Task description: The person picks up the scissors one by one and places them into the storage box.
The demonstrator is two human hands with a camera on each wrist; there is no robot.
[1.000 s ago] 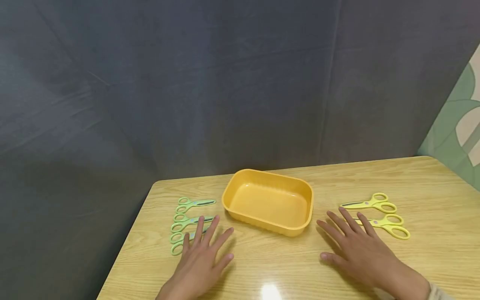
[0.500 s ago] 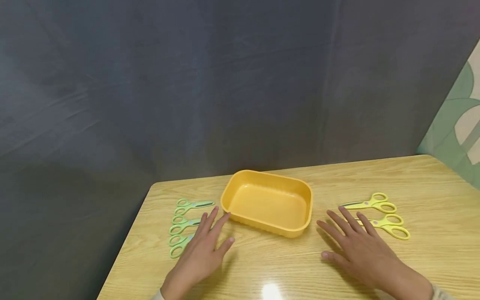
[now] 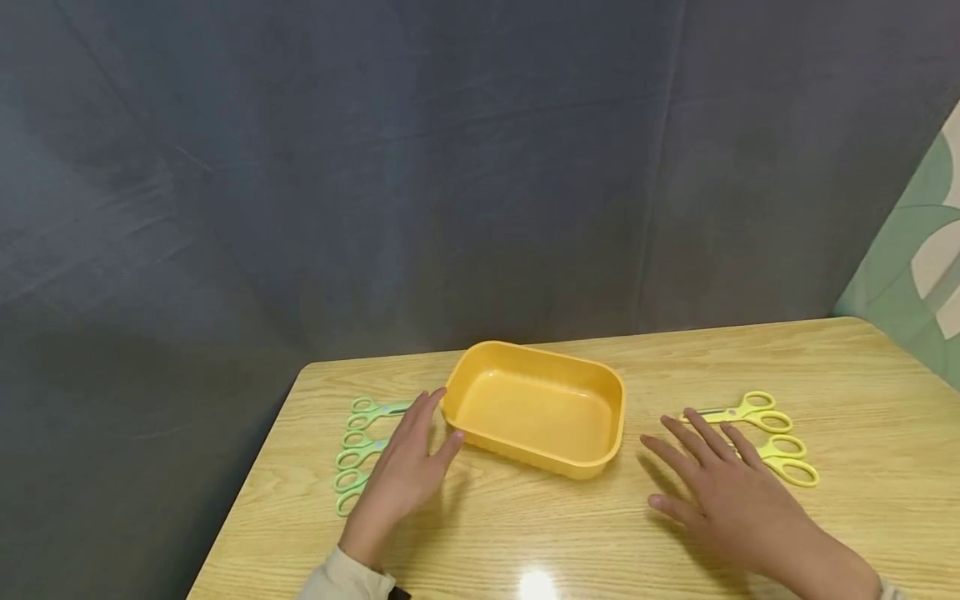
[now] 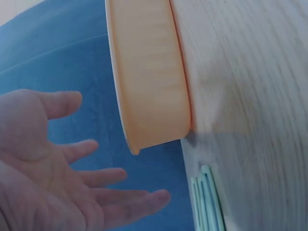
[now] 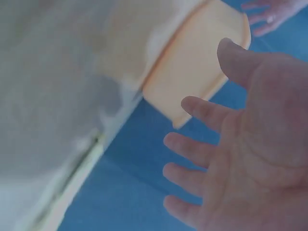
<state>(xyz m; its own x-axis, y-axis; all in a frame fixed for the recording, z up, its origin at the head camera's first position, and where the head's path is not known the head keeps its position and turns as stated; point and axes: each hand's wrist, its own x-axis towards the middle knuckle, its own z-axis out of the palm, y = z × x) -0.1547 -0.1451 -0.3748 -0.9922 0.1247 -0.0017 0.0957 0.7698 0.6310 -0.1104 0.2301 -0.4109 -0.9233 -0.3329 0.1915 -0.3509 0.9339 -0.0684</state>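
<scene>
A yellow plastic tray (image 3: pixel 536 408) sits on the table between my two hands. My left hand (image 3: pixel 408 467) hovers near the tray's left end, fingers extended; in the left wrist view a gap parts it from the tray (image 4: pixel 149 72). Partly hidden behind this hand lie several green scissors (image 3: pixel 363 454) in a column, handles to the left. My right hand (image 3: pixel 738 504) is held above the table with fingers spread, holding nothing. Beneath and beyond its fingers are two pairs of yellow scissors, the far pair (image 3: pixel 750 410) and the near pair (image 3: pixel 791 460), whose blades are mostly covered.
The light wood table (image 3: pixel 562 533) has a far edge against a dark grey cloth (image 3: pixel 480 183). A green and beige patterned surface (image 3: pixel 907 267) borders it at the right. A bright light reflection shows at the table's front.
My left hand has moved forward from over the green scissors toward the tray's left end, turning sideways. My right hand has barely shifted. Tray and scissors stay in place.
</scene>
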